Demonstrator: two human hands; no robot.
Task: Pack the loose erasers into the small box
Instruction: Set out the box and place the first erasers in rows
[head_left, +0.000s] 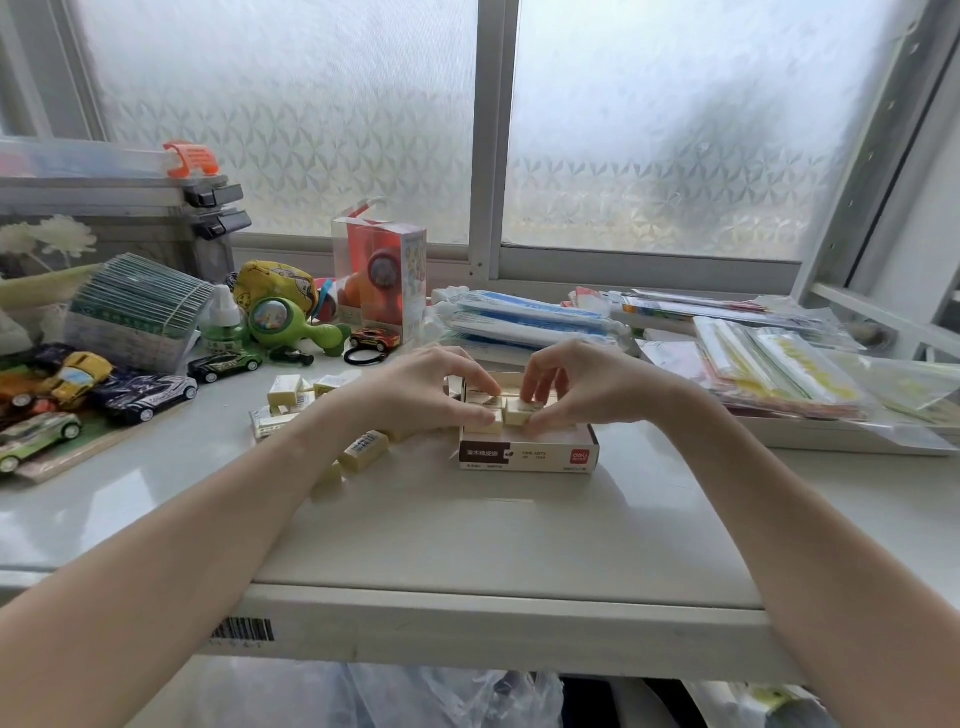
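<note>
The small open box with a brown and white label sits at the table's middle. Cream erasers lie inside it. My left hand reaches over the box's left side, its thumb and fingers pinching an eraser in the box. My right hand comes from the right and pinches another eraser beside it. Loose erasers lie left of the box: one wrapped eraser under my left wrist, a small group farther back, and one near my forearm.
Toy cars stand at the left, with a stack of card packets and toys behind. An orange toy box stands at the back by the window. Plastic-wrapped packets pile up on the right. The table's front edge is near me.
</note>
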